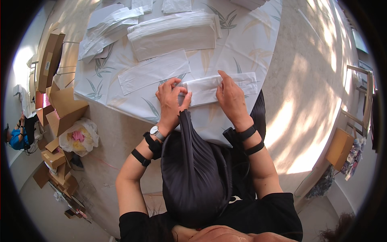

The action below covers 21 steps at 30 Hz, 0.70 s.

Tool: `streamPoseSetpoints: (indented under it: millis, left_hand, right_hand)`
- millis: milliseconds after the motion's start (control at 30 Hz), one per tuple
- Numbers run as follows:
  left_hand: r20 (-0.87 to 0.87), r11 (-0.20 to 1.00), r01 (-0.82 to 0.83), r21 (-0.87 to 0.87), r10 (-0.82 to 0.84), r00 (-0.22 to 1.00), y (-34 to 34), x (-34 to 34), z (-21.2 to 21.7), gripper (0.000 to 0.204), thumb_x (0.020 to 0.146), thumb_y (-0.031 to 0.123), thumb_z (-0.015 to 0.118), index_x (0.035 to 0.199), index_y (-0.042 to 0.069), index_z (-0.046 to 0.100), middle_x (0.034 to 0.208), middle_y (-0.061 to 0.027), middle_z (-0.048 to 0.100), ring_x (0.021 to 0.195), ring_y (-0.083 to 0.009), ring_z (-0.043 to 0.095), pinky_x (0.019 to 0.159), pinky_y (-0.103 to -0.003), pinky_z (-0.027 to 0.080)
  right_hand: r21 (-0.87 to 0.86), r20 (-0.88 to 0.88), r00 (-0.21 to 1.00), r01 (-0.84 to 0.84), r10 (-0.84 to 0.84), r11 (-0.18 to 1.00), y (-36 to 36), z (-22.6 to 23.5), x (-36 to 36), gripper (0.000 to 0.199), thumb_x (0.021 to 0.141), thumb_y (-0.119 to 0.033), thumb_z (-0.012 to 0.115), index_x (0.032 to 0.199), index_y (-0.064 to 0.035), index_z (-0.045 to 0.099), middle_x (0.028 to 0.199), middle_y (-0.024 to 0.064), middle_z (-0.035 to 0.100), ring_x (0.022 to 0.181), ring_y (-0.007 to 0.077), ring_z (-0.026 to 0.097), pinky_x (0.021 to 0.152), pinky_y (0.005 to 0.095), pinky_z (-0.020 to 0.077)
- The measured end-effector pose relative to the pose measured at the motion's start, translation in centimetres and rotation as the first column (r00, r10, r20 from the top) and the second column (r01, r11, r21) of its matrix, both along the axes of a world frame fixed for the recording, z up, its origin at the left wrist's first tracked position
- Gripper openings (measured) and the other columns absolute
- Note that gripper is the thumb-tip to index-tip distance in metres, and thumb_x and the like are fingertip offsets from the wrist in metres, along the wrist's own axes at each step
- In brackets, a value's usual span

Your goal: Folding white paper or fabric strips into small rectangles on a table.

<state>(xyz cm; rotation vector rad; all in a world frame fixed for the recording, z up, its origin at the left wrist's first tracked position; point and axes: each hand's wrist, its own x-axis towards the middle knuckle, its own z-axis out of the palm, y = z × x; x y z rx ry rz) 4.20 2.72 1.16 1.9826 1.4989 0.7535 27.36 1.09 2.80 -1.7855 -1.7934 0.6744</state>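
Note:
A flat, narrow white plastic sleeve (201, 87) lies near the table's front edge, between my two hands. My left hand (171, 99) is closed, its curled fingers and thumb at the sleeve's left end. My right hand (232, 99) grips the sleeve farther right, index finger stretched over it and thumb pressed near its edge. Dark pleated cloth (193, 153) rises from my lap to a narrow fold just under my left thumb; whether that hand also holds it is unclear. Another flat white sleeve (155, 71) lies beyond my left hand.
A thick stack of white sleeves (173, 38) and a loose heap (107, 34) rest farther back on the leaf-patterned tablecloth (109, 88). Cardboard boxes (66, 107) and a filled plastic bag (80, 136) stand on the left. Another person (18, 138) is at far left.

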Motion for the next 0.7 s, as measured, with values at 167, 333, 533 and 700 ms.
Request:
streamPoseSetpoints:
  millis: [167, 333, 533, 700]
  left_hand:
    - [0.026, 1.0, -0.013, -0.017, 0.014, 1.0, 0.0, 0.0, -0.2, 0.016, 0.089, 0.016, 0.083, 0.095, 0.007, 0.072, 0.138, -0.0087, 0.062, 0.12, -0.03, 0.054, 0.111, -0.046, 0.036]
    - [0.042, 1.0, -0.01, -0.015, 0.01, 0.999, 0.0, -0.1, -0.2, 0.015, 0.087, 0.015, 0.082, 0.093, 0.007, 0.07, 0.138, -0.0087, 0.062, 0.12, -0.0302, 0.053, 0.111, -0.046, 0.036]
    - [0.039, 1.0, -0.005, -0.009, 0.005, 0.999, 0.0, -0.2, -0.2, 0.016, 0.086, 0.015, 0.082, 0.091, 0.007, 0.069, 0.139, -0.009, 0.062, 0.12, -0.0304, 0.053, 0.111, -0.046, 0.036]
    - [0.027, 1.0, -0.009, -0.003, 0.009, 1.0, 0.0, -0.2, -0.2, 0.017, 0.085, 0.013, 0.083, 0.092, 0.007, 0.068, 0.139, -0.0105, 0.061, 0.123, -0.0306, 0.053, 0.111, -0.047, 0.036]
  right_hand:
    - [-0.032, -0.021, 1.0, 0.01, -0.011, 0.999, -0.1, 0.1, 0.1, 0.052, 0.098, 0.0, 0.065, 0.149, 0.001, 0.051, 0.11, 0.0225, 0.069, 0.101, 0.043, 0.069, 0.088, 0.0504, 0.056]
    - [-0.029, -0.04, 0.998, 0.041, -0.042, 0.999, -0.2, 1.0, 0.1, 0.05, 0.1, -0.001, 0.065, 0.148, 0.0006, 0.053, 0.109, 0.0221, 0.069, 0.099, 0.0423, 0.07, 0.086, 0.0498, 0.0563]
    - [-0.026, -0.025, 0.998, 0.05, -0.051, 0.998, -0.3, 1.2, 0.1, 0.048, 0.101, -0.002, 0.065, 0.147, 0.0006, 0.053, 0.109, 0.0218, 0.069, 0.096, 0.0415, 0.07, 0.085, 0.0491, 0.0568]
    - [-0.034, -0.024, 0.998, 0.054, -0.055, 0.998, -0.3, 0.4, 0.2, 0.047, 0.102, -0.003, 0.065, 0.147, 0.0007, 0.053, 0.111, 0.0225, 0.07, 0.098, 0.0423, 0.071, 0.085, 0.0495, 0.0571]
